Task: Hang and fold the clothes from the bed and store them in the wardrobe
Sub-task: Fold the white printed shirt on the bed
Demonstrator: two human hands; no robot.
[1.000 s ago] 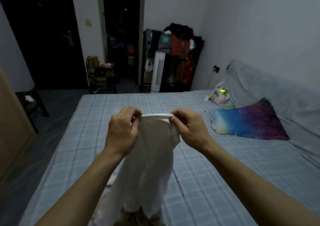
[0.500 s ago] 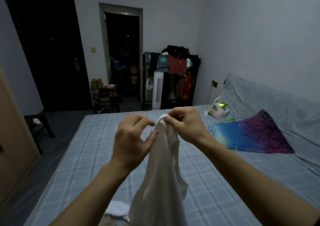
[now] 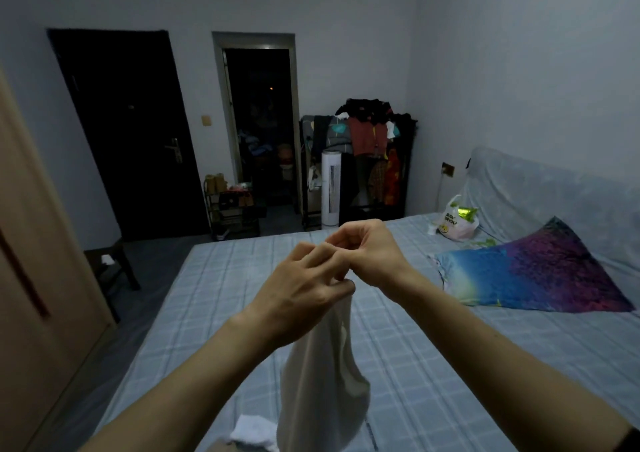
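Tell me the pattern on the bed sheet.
The light blue bed sheet has a pale checked plaid, clearest in the head view.

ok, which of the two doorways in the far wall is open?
The right, grey-framed doorway is open onto a dark room; the left dark door is closed, handle showing.

Matt white cloth garment, checked cotton-like bedsheet, glossy plastic bag (crinkled), smooth wooden wardrobe
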